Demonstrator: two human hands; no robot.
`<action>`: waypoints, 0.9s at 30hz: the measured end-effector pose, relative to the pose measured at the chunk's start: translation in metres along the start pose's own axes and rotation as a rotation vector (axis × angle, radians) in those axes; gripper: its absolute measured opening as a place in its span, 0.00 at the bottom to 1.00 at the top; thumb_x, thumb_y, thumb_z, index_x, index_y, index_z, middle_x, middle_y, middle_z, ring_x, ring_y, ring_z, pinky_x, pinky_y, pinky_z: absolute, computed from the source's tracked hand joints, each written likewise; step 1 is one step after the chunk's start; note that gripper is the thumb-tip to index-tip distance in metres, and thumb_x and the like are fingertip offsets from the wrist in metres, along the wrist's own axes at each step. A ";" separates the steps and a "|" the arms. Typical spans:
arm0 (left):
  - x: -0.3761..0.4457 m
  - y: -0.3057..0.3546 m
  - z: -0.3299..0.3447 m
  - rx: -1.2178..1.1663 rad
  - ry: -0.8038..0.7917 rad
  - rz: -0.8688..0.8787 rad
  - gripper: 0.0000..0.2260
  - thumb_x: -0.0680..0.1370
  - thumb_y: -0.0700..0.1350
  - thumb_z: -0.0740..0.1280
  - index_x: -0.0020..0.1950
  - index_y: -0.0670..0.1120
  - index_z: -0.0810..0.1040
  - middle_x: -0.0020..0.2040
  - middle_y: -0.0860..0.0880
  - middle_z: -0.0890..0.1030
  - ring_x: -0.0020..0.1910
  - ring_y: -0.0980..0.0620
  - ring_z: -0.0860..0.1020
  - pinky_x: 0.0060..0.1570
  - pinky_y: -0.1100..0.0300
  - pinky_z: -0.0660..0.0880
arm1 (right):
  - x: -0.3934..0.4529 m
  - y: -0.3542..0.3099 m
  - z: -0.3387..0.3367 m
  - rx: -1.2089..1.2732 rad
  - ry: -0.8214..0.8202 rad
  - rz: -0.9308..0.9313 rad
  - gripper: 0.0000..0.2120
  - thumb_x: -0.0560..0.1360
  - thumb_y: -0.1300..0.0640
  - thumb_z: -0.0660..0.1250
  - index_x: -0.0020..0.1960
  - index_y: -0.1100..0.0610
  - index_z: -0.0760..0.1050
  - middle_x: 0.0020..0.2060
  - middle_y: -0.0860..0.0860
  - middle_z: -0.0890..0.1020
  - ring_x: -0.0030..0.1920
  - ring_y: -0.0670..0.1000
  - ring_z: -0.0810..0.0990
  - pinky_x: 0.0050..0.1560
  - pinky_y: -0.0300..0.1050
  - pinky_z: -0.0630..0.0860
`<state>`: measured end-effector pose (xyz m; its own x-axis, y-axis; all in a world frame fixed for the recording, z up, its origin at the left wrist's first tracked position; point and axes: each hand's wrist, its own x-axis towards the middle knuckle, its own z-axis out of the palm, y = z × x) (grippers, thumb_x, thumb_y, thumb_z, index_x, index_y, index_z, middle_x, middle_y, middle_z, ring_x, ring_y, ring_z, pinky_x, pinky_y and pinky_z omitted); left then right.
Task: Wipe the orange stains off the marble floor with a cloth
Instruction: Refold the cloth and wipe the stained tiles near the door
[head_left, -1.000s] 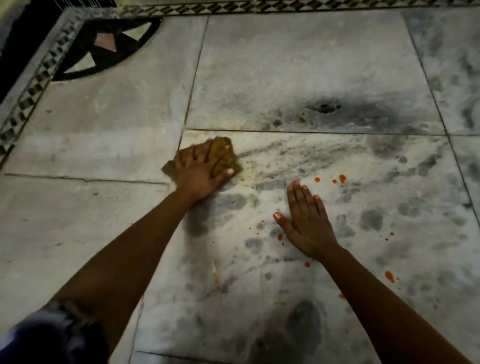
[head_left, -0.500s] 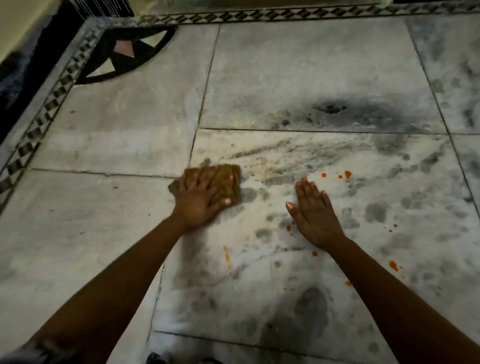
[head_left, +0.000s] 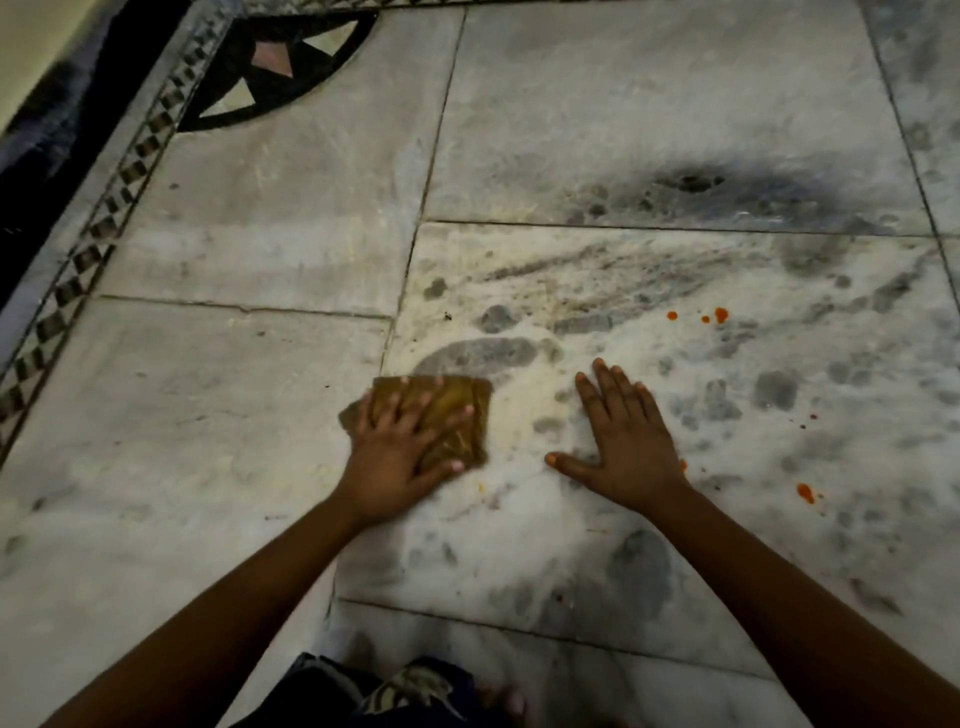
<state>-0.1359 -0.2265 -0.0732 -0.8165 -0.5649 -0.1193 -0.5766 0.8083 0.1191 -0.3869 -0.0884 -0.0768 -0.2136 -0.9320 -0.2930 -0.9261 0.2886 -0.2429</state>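
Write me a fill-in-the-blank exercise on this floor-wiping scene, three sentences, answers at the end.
1. The left hand presses a brown ____ against the marble floor.
2. The right hand lies flat on the floor and holds ____.
3. The spots beyond the right hand are ____ in colour.

Missing words: cloth; nothing; orange
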 end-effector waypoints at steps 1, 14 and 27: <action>0.006 -0.010 -0.005 -0.034 -0.005 -0.095 0.31 0.73 0.73 0.42 0.73 0.65 0.53 0.76 0.48 0.60 0.73 0.37 0.57 0.69 0.36 0.49 | 0.001 0.001 -0.001 -0.007 0.002 -0.004 0.57 0.58 0.21 0.27 0.77 0.55 0.42 0.76 0.54 0.41 0.76 0.54 0.40 0.73 0.50 0.38; -0.023 0.079 0.012 0.011 -0.031 -0.110 0.28 0.75 0.69 0.43 0.74 0.63 0.55 0.76 0.47 0.59 0.74 0.37 0.55 0.68 0.36 0.45 | -0.002 0.013 -0.003 0.036 0.049 -0.078 0.51 0.65 0.22 0.33 0.77 0.55 0.50 0.76 0.55 0.50 0.76 0.55 0.49 0.73 0.50 0.46; -0.004 0.078 0.008 0.014 -0.065 -0.283 0.30 0.75 0.69 0.42 0.75 0.59 0.55 0.78 0.46 0.52 0.75 0.34 0.49 0.68 0.33 0.40 | 0.002 0.015 -0.004 0.041 0.047 -0.089 0.54 0.62 0.21 0.31 0.77 0.54 0.49 0.76 0.55 0.49 0.76 0.55 0.48 0.73 0.51 0.47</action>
<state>-0.1773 -0.1593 -0.0717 -0.6194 -0.7569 -0.2087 -0.7805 0.6224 0.0589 -0.4028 -0.0864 -0.0773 -0.1459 -0.9633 -0.2252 -0.9289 0.2117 -0.3039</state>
